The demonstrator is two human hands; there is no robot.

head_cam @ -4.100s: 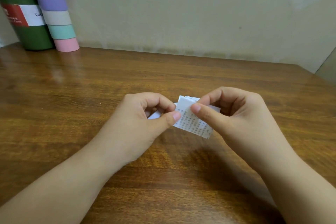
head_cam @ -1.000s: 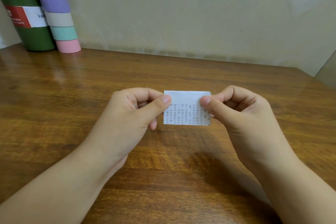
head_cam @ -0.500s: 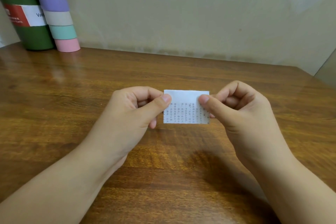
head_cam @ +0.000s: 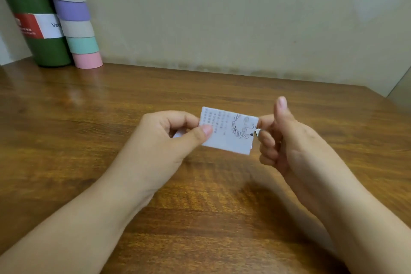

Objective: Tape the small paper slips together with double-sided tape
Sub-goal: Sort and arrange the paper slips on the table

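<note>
Paper slips (head_cam: 229, 130) pinched in left hand (head_cam: 169, 140), seemingly.

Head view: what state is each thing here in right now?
paper slips: held above the table, printed face with a drawing toward the camera.
left hand: pinches the slips' left edge, thumb on front.
right hand: thumb raised, fingers curled at the slips' right edge.
green bottle: upright at the wall.
striped tube: upright beside the bottle.

table (head_cam: 89, 118): wood grain, glossy, reflections seen at far left | slip (head_cam: 229, 133): thin matt white paper, printed in black | bottle (head_cam: 40, 35): green, smooth, paper label | stacked rolls (head_cam: 75, 22): matt pastel bands | wall (head_cam: 244, 18): matt, slightly mottled
</note>
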